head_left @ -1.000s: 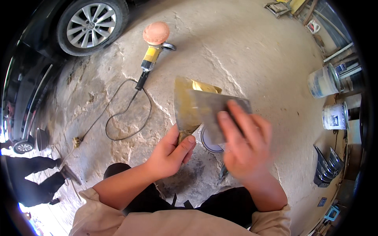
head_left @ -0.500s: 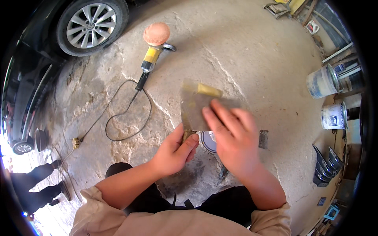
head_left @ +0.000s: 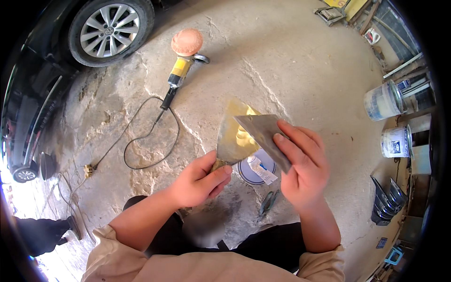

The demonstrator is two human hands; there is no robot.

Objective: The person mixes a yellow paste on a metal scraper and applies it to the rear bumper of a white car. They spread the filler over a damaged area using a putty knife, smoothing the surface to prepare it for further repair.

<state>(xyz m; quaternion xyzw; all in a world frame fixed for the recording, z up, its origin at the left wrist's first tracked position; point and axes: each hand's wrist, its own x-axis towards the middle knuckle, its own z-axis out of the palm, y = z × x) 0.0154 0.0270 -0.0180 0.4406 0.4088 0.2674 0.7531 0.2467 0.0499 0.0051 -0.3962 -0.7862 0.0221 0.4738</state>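
My left hand (head_left: 198, 181) grips the handle of a wide putty knife (head_left: 231, 136) whose blade carries yellow filler. My right hand (head_left: 304, 167) holds a second, grey steel spreader blade (head_left: 263, 134) laid across the first blade's upper right edge. Both blades touch in front of me, above the concrete floor. Below them on the floor sits a small round tin (head_left: 256, 169) with a white label, partly hidden by the blades.
A yellow corded polisher (head_left: 183, 56) with an orange pad lies on the floor ahead, its black cable (head_left: 141, 145) looping left. A car wheel (head_left: 110, 30) stands far left. Two paint buckets (head_left: 385, 101) sit at right, scrapers (head_left: 387, 199) beyond. Pliers (head_left: 268, 203) lie near my knees.
The blades have shifted: the grey spreader slid from covering the yellow-coated knife to its upper right edge, exposing the yellow filler. My right hand moved right.
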